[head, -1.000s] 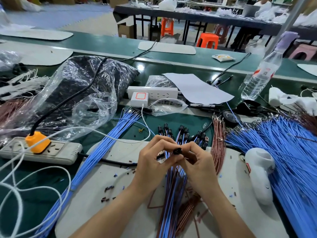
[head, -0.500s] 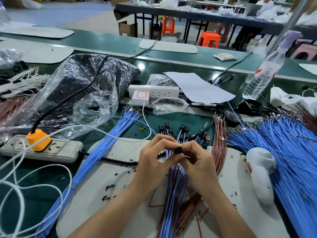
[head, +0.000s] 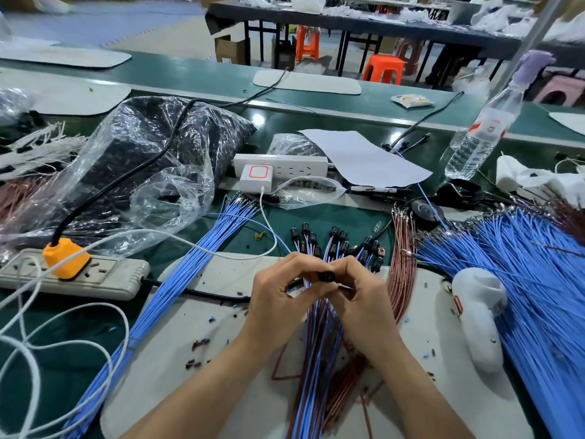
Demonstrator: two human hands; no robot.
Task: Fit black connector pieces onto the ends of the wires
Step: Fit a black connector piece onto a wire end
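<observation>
the wire end entering the black connector (head: 326, 276) is hidden behind fingertips, and i can't tell how far in it sits. the left hand (head: 278, 293) pinches that small, round, glossy piece between thumb and forefinger. the right hand (head: 364, 299) is curled tight against it, gripping a thin wire (head: 346, 288) of which only a sliver shows. both hover above the pale, speckled mat (head: 221, 327), over a sheaf of wires (head: 316, 343), blue and brown, whose far ends carry ribbed fitted connectors (head: 335, 242). a crinkled clear plastic bag (head: 152, 160) slumps far left. the loose blue wires (head: 538, 280) run off the right edge. since a second ago the hands and connector have barely shifted.
</observation>
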